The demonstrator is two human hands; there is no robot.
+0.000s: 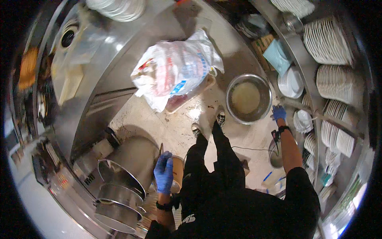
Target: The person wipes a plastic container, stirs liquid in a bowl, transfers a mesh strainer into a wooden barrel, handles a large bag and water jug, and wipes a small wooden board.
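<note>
My left hand (164,171), in a blue glove, is held at the lower middle, beside a tan round container (178,170) and near a tall stock pot; its fingers are curled and I cannot tell whether it holds anything. My right hand (279,113), gloved in blue too, reaches out at the right, between a large steel bowl (228,103) and the shelf of dishes, its fingers apart and nothing seen in them. Pale liquid (245,97) fills the bowl's middle. Ahead on the floor, a white plastic bag (182,68) with printing lies over a tray (179,104) holding something dark red.
Stacked white plates (326,41) and bowls line the steel shelves at right. Large metal pots (119,206) stand at lower left, below a steel counter (98,65). A smaller pot (276,158) and a thin cable (253,148) are on the floor.
</note>
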